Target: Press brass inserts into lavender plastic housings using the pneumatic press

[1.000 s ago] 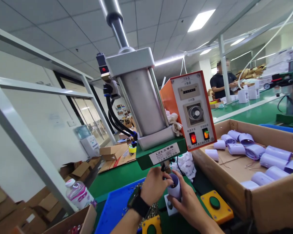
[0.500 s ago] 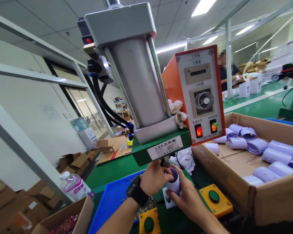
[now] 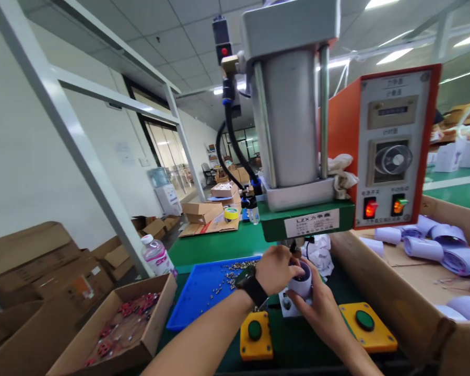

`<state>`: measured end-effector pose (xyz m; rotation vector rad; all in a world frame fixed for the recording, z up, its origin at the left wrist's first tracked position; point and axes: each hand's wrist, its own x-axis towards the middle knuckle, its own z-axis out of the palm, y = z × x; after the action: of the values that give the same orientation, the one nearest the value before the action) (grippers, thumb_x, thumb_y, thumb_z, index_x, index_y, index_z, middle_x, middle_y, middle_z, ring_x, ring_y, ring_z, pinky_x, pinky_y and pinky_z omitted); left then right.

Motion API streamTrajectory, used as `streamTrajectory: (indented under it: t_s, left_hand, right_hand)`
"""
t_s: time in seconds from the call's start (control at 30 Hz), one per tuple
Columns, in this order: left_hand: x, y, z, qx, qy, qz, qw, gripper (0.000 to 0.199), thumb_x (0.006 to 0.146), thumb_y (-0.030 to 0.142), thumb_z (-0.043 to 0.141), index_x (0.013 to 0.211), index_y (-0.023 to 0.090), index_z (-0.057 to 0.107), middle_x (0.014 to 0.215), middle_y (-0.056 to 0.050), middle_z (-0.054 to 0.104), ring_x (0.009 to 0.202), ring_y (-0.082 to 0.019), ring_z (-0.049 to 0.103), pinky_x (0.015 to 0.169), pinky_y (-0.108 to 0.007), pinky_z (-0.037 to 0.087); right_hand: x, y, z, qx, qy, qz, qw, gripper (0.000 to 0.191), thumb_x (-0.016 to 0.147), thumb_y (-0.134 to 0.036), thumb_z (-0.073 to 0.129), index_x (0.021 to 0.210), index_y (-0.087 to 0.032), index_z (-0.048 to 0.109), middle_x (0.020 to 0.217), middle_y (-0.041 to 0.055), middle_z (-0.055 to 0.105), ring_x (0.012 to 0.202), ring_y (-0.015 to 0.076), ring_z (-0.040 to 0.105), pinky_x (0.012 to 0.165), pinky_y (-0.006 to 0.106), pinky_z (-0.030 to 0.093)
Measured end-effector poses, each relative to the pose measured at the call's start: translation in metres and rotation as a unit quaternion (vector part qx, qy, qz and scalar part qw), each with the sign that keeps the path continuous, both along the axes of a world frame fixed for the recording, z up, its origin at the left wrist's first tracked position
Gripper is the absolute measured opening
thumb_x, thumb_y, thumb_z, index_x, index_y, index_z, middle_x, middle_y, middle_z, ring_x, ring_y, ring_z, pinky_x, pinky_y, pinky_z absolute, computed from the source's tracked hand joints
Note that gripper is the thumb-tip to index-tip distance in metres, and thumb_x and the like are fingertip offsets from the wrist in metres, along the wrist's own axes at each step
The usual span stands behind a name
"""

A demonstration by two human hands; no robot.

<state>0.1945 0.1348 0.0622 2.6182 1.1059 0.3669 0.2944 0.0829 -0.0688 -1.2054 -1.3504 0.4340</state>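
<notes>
The pale violet tube (image 3: 301, 289) is located below the head of the press (image 3: 290, 120), at the near side of the green surface (image 3: 215, 246), with its open end facing up. The fingers of the right hand (image 3: 321, 303) grasp the tube from its right and near sides. The left hand (image 3: 277, 269) is bent over the tube's opening from the left, thumb at the rim; whether its fingers grip anything cannot be told. A white block (image 3: 292, 312) is visible directly below the tube; contact between the two cannot be confirmed. An orange control box (image 3: 394, 120) is positioned to the right of the press cylinder, with two illuminated switches at its lower edge. Two yellow button boxes, left (image 3: 256, 339) and right (image 3: 370, 334), are located on either side of the white block, each with a green button. A blue tray (image 3: 191, 300) holding small metal parts is to the left of the hands. A cardboard box (image 3: 364, 277) at right contains further violet tubes; another carton (image 3: 160, 308) at near left contains red parts with wires.
</notes>
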Motion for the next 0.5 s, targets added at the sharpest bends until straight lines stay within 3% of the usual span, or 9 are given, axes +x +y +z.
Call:
streamTrajectory:
  t_s: [0.23, 0.37, 0.5]
  left_hand:
    - [0.0009, 0.0082, -0.0078, -0.002, 0.025, -0.047, 0.999, 0.013, 0.074, 0.028, 0.068, 0.075, 0.017, 0.073, 0.077, -0.003, 0.074, 0.077, -0.016, 0.065, 0.072, -0.025, 0.046]
    - [0.0, 0.0098, -0.0073, -0.008, 0.03, -0.054, 0.998, 0.017, 0.074, 0.031, 0.068, 0.079, 0.016, 0.074, 0.078, -0.003, 0.074, 0.075, -0.015, 0.065, 0.066, -0.024, 0.045]
    - [0.0054, 0.0104, -0.0061, -0.007, 0.049, -0.053, 0.997, 0.011, 0.068, 0.026, 0.073, 0.069, 0.015, 0.072, 0.069, -0.002, 0.071, 0.064, -0.013, 0.061, 0.057, -0.024, 0.041]
  right_hand:
    - [0.002, -0.005, -0.0061, -0.002, -0.038, -0.016, 0.999, 0.06, 0.085, -0.036, 0.055, 0.137, -0.023, 0.031, 0.132, 0.0128, 0.056, 0.118, 0.0251, 0.058, 0.093, 0.037, 0.05]
    - [0.0041, -0.0075, -0.0059, -0.013, -0.044, -0.024, 0.999, 0.059, 0.084, -0.037, 0.056, 0.137, -0.023, 0.033, 0.126, 0.0114, 0.06, 0.111, 0.0244, 0.062, 0.092, 0.037, 0.051]
    - [0.0045, -0.0059, -0.0071, -0.025, -0.045, -0.029, 0.998, 0.06, 0.084, -0.041, 0.056, 0.136, -0.023, 0.033, 0.124, 0.0106, 0.061, 0.11, 0.024, 0.062, 0.091, 0.035, 0.051]
